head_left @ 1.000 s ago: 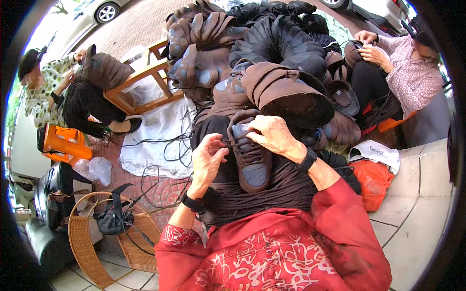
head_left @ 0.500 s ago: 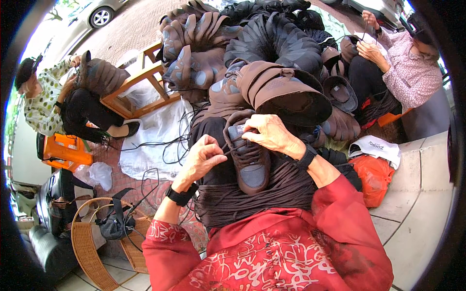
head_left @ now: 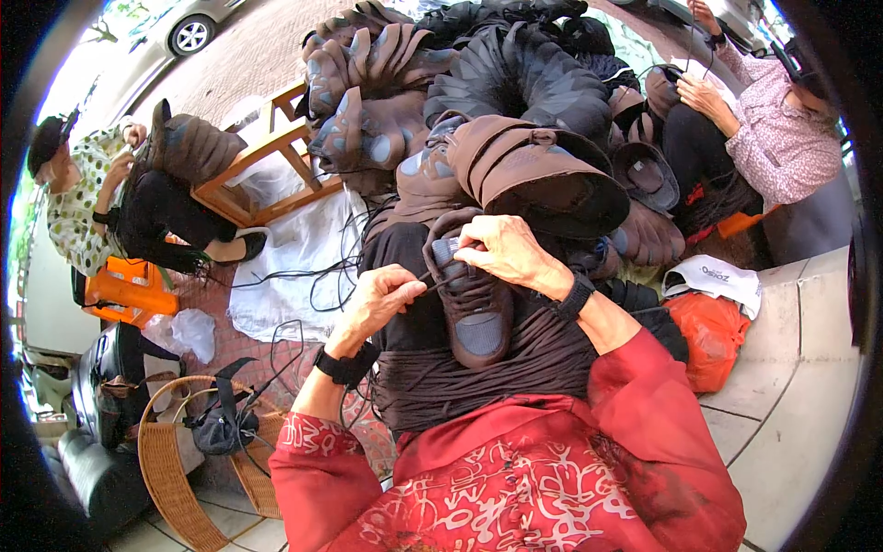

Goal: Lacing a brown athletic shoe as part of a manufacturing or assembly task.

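Drawn in since a second ago, the left hand (head_left: 375, 302) now pinches a dark lace (head_left: 427, 275) just left of the shoe (head_left: 478, 327).
That shoe lies toe toward the wearer, directly under the right hand (head_left: 504, 250), whose thumb and fingers press together on its tongue; the left hand's thumb and forefinger meet slightly apart from its side. Bundled laces (head_left: 432, 397) spread around the shoe's toe, and stacked brown shoes (head_left: 524, 170) sit beyond its heel.
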Motion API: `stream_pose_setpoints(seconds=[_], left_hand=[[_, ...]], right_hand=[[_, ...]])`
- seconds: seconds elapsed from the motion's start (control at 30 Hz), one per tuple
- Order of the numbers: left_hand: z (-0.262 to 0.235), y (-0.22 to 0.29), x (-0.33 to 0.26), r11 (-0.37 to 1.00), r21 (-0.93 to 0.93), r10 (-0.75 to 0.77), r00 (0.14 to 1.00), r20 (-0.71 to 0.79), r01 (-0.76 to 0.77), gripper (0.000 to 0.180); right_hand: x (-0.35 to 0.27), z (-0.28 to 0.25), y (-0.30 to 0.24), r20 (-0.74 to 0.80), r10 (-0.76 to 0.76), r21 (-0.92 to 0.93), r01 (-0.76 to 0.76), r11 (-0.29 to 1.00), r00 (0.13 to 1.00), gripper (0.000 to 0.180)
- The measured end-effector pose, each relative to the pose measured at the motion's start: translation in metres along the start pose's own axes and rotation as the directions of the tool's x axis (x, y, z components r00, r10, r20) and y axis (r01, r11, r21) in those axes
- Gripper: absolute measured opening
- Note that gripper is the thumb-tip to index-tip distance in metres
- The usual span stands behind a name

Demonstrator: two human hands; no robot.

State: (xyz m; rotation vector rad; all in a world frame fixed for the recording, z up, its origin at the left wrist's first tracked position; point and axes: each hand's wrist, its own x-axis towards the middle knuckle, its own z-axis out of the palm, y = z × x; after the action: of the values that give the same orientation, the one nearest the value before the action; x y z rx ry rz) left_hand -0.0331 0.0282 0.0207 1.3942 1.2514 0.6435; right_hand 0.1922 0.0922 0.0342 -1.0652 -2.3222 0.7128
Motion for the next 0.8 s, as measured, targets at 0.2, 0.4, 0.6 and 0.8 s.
stream_pose_setpoints(seconds=[0.2,0.4,0.6,0.8], left_hand=[[0.013,0.002,-0.001,0.901,-0.424,-0.106,0.994,-0.002,0.095,0.017],[0.017,-0.012,-0.007,0.634,-0.744,-0.235,0.969,0.072,0.209,0.019],[0.019,-0.018,-0.006,0.579,-0.787,-0.259,0.963,0.069,0.212,0.014],[0.019,-0.011,-0.002,0.680,-0.721,-0.232,0.972,-0.039,0.133,0.015]], right_hand=[[-0.001,-0.001,0.001,0.007,-0.009,0.013,0.009,1.000,1.000,0.017],[0.000,-0.001,0.000,0.011,-0.004,0.025,0.003,1.000,1.000,0.018],[0.003,-0.009,0.011,0.024,0.210,0.462,-0.197,0.865,0.978,0.017],[-0.006,-0.010,0.015,0.039,0.258,0.501,-0.242,0.831,0.965,0.017]])
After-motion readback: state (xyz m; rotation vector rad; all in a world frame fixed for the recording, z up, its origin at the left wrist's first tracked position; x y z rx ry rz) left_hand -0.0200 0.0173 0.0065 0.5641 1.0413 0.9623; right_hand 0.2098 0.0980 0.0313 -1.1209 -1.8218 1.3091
